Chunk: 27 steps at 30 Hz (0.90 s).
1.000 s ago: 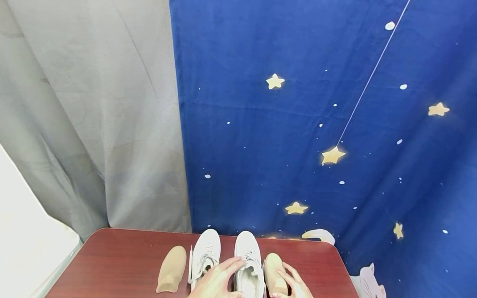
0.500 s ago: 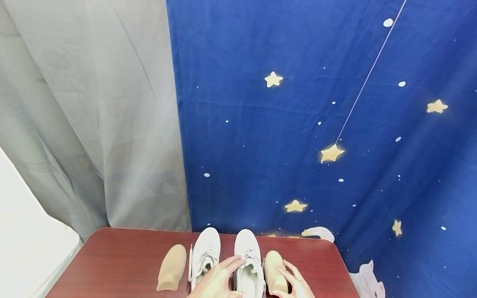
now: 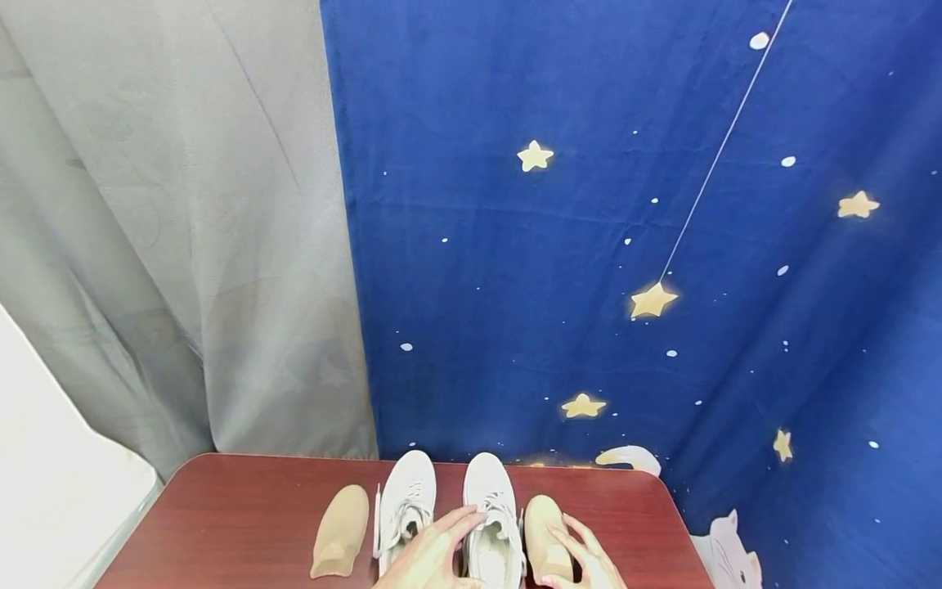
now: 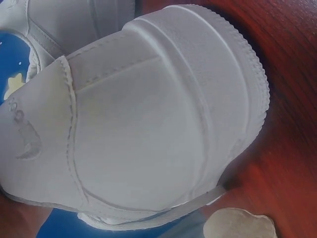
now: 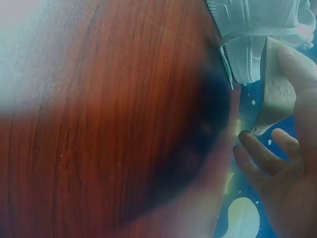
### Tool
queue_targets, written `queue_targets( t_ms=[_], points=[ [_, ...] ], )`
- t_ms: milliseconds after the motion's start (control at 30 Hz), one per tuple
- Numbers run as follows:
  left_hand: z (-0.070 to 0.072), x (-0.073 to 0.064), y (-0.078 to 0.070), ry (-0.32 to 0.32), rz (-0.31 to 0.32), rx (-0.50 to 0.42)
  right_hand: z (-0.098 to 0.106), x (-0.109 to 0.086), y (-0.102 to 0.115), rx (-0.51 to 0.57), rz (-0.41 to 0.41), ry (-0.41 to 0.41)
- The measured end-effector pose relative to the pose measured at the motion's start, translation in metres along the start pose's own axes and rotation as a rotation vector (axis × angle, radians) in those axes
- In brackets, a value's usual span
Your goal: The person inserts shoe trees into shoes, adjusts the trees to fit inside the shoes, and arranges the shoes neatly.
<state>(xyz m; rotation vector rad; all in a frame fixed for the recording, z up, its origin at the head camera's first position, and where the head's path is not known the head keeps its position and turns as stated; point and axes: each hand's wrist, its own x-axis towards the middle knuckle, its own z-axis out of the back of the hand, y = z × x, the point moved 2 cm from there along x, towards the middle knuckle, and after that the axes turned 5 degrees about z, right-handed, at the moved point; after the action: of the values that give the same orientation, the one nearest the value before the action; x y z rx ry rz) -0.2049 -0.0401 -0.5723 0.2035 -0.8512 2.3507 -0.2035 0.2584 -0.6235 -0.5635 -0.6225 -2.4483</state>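
Two white lace-up sneakers lie toes-forward on the table. My left hand (image 3: pixel 430 552) reaches across between them; its fingertips touch the lacing of the right sneaker (image 3: pixel 484 483) and the thumb lies at its opening. The left sneaker (image 3: pixel 412 483) is partly covered by that hand. Right of the pair, my right hand (image 3: pixel 589 560) holds a beige toe-shaped shoe insert (image 3: pixel 545 532), the thumb on one side and fingers on the other. In the right wrist view the thumb presses the insert (image 5: pixel 277 94). A white sneaker heel (image 4: pixel 138 129) fills the left wrist view.
A second beige shoe insert (image 3: pixel 342 528) lies left of the sneakers. The reddish-brown table (image 3: pixel 235 515) has rounded far corners. Behind it hang a grey curtain (image 3: pixel 280 327) and a blue star-patterned curtain (image 3: pixel 500 286). A white surface (image 3: pixel 59 474) stands at far left.
My right hand and the insert in it shift very slightly to the right. The left hand and the sneakers stay in place; the head view tilts a little.
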Motion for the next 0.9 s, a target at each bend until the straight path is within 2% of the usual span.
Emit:
queue_targets(
  t_ms=[200, 433, 533, 600, 800, 900],
  points=[
    [-0.003, -0.001, 0.002, 0.010, 0.002, -0.012, 0.003, -0.002, 0.003, 0.018, -0.011, -0.016],
    [-0.003, -0.001, 0.005, 0.090, 0.078, -0.195, 0.011, -0.002, 0.005, 0.079, -0.034, -0.023],
    [-0.003, -0.002, 0.005, 0.087, 0.066, -0.204, 0.013, -0.003, 0.006, 0.128, -0.022, -0.023],
    [-0.003, -0.002, 0.005, 0.080, 0.050, -0.207, 0.015, -0.003, 0.007, 0.192, -0.029, -0.022],
    [-0.004, 0.000, 0.004, 0.070, 0.010, -0.212, 0.021, -0.003, 0.014, 0.567, -0.123, 0.016],
    [-0.004, 0.000, 0.004, 0.064, 0.001, -0.214, 0.024, -0.002, 0.017, 0.612, -0.179, 0.020]
  ],
)
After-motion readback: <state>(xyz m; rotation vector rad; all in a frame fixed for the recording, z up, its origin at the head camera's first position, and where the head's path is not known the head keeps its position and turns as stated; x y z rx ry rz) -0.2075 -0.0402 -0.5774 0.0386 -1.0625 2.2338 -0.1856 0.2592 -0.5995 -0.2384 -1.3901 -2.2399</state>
